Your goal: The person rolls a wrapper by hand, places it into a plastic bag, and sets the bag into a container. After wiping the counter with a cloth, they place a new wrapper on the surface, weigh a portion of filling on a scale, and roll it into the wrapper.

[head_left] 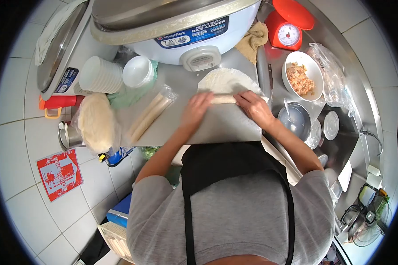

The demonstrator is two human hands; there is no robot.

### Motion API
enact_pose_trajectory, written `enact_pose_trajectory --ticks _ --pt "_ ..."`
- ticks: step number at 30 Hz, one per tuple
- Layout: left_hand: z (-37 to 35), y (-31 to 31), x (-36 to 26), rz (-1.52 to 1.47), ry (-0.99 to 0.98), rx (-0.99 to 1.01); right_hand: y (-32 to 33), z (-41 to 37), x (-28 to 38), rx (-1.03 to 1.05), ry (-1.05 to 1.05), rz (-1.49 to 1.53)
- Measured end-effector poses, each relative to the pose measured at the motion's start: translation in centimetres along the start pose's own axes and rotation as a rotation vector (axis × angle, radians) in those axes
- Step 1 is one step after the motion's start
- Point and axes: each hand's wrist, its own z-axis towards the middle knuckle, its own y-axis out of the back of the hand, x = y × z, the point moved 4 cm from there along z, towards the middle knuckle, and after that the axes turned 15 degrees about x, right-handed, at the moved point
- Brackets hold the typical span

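Note:
On the steel worktop lies a pale round wrapper (227, 79), partly rolled up from its near edge. That near edge forms a thin spring roll (224, 99), lying crosswise. My left hand (198, 107) grips the roll's left end with bent fingers. At the other end, my right hand (254, 108) has its fingers curled over the roll. Any filling inside is hidden. Left of my left hand, long finished rolls (151, 114) lie in a clear plastic bag. Farther left sits a plastic-wrapped stack of round wrappers (97, 123).
A large rice cooker (163, 26) stands behind the wrapper. At right are a white bowl of chopped filling (301, 79), a red scale (287, 33), and a metal bowl with a spoon (296, 121) beside the sink (347, 139). White tubs (101, 75) stand at left.

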Motion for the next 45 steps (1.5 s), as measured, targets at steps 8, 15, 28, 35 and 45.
enact_pose_trajectory --ticks 8,15,28,35,45 --pt "0.4 3.2 -1.2 0.047 -0.098 -0.047 -0.1 0.1 0.0 0.012 0.002 -0.020" --pt "2.7 -0.7 -3.9 -0.005 -0.072 -0.011 0.1 0.3 0.3 -0.044 -0.015 -0.048" --pt "3.8 -0.9 -3.5 -0.002 -0.104 -0.019 0.0 1.4 -0.5 0.058 -0.037 -0.011" --pt "4.1 -0.9 -4.0 0.038 -0.140 -0.051 -0.8 0.4 -0.1 -0.044 -0.036 -0.128" --pt "5.1 -1.7 -3.5 0.082 -0.089 0.006 2.8 -4.8 -0.4 -0.166 -0.340 -0.051"
